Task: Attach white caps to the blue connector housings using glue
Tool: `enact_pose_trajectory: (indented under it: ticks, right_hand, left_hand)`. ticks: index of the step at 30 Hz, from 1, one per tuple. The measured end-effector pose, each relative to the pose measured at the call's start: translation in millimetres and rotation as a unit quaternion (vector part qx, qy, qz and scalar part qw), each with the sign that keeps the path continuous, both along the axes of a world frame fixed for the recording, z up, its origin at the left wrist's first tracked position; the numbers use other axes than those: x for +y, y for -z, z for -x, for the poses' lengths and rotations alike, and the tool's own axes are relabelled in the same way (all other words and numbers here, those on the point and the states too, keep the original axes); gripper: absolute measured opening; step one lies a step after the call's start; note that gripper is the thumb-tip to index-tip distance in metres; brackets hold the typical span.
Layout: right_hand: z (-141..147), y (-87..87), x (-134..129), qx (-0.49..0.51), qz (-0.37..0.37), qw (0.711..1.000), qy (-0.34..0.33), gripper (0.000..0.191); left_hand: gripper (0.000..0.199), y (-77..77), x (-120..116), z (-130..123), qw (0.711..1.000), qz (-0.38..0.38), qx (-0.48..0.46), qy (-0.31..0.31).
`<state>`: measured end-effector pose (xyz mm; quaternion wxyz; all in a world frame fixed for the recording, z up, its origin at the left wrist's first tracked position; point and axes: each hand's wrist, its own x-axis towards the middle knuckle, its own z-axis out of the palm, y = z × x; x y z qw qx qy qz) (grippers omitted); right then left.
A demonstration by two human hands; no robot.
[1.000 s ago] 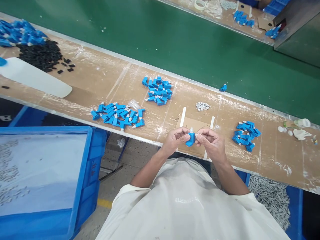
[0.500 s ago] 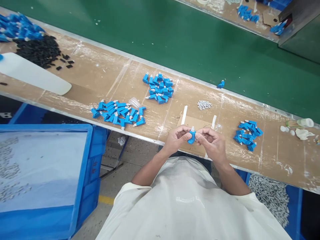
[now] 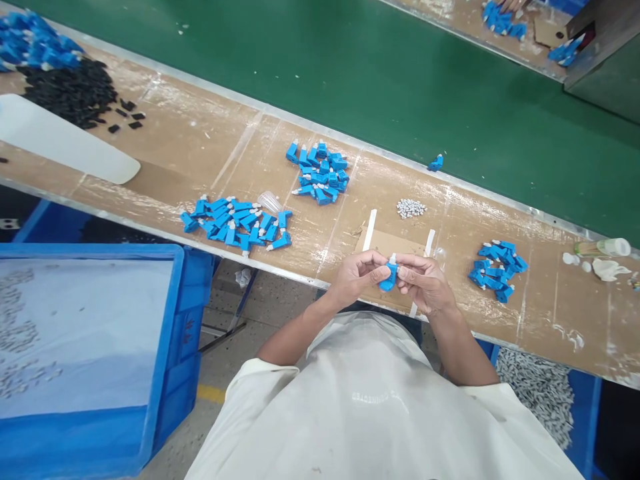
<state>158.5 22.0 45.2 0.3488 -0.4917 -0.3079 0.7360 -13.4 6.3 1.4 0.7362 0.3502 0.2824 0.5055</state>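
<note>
Between my two hands is a small blue plastic part [image 3: 388, 278] with a white tip pointing away from me. My left hand [image 3: 359, 275] pinches it from the left, and my right hand [image 3: 425, 279] closes on its right side; whether the right fingers also hold a tiny piece is hidden. Below the hands lies a cardboard sheet [image 3: 395, 239] with white tape strips along its sides. Beyond it sits a small heap of tiny grey-white pieces [image 3: 411, 209]. Similar blue parts form a pile [image 3: 497, 270] to the right and two piles to the left, one nearer [image 3: 237, 223] and one farther [image 3: 320, 172].
A green conveyor belt [image 3: 300, 73] runs behind the bench, with one blue part [image 3: 436, 163] at its edge. Black pieces [image 3: 70, 93] and a white panel [image 3: 65, 140] lie far left. Blue crates [image 3: 167, 333] flank me. Across the belt, a person's hand [image 3: 513, 5] reaches among blue parts.
The view has shifted slightly. My right fingers have closed further along the blue part, which stays between both hands. A person's hand has appeared across the belt.
</note>
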Motion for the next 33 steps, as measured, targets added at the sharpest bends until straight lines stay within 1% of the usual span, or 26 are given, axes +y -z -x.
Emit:
enact_pose_trajectory:
  ticks: [4, 8, 12, 17, 21, 24, 26, 27, 28, 29, 31, 32, 33]
  right_hand:
    - [-2.9, 4.5, -0.8, 0.027, 0.03, 0.999, 0.015, 0.042]
    - [-2.6, 9.3, -0.8, 0.046, 0.038, 0.998, 0.029, 0.039]
    - [-2.5, 15.7, -0.3, 0.063, 0.049, 0.996, 0.027, 0.04]
    - [-3.9, 18.9, 3.5, 0.076, 0.068, 0.995, 0.011, 0.042]
    - [-3.4, 16.7, 11.8, 0.077, 0.08, 0.994, -0.007, 0.045]
    - [-4.4, 12.9, 18.6, 0.072, 0.066, 0.995, -0.029, 0.049]
    - [-7.9, 8.9, 21.6, 0.065, 0.044, 0.996, -0.035, 0.052]
    - [-10.7, 6.5, 22.3, 0.061, 0.031, 0.997, -0.034, 0.054]
    - [-13.9, 4.1, 22.6, 0.056, 0.018, 0.998, -0.032, 0.055]
    - [-17.5, 1.9, 22.5, 0.048, 0.006, 0.998, -0.029, 0.055]
    - [-25.3, -1.5, 21.6, 0.028, -0.011, 0.999, -0.023, 0.051]
    - [-29.3, -2.4, 20.9, 0.019, -0.016, 0.999, -0.021, 0.05]
    - [-33.5, -2.7, 20.1, 0.009, -0.019, 1.0, -0.022, 0.049]
  left_hand:
    - [0.042, -5.4, 1.2, -0.5, 1.0, 0.004, 0.005, 0.018]
    - [0.046, -10.6, 4.7, 1.5, 0.999, 0.008, 0.035, 0.032]
    - [0.049, -12.9, 7.7, 4.6, 0.998, 0.004, 0.053, 0.039]
    - [0.05, -14.6, 11.0, 5.3, 0.997, 0.007, 0.069, 0.035]
    - [0.05, -15.2, 11.9, 4.0, 0.996, 0.017, 0.082, 0.038]
    - [0.052, -15.1, 16.6, 9.8, 0.994, 0.019, 0.104, 0.039]
    - [0.053, -15.9, 28.9, 20.8, 0.989, 0.015, 0.148, 0.014]
    - [0.052, -16.8, 39.2, 28.6, 0.983, 0.009, 0.184, -0.017]
    - [0.05, -17.9, 52.1, 37.9, 0.972, -0.001, 0.226, -0.063]
    - [0.047, -19.2, 67.3, 48.4, 0.955, -0.012, 0.272, -0.116]
    - [0.038, -22.0, 101.0, 72.3, 0.906, -0.031, 0.366, -0.212]
    - [0.034, -23.5, 117.5, 84.9, 0.884, -0.028, 0.405, -0.233]
    - [0.029, -25.4, 132.6, 97.5, 0.865, -0.02, 0.441, -0.238]
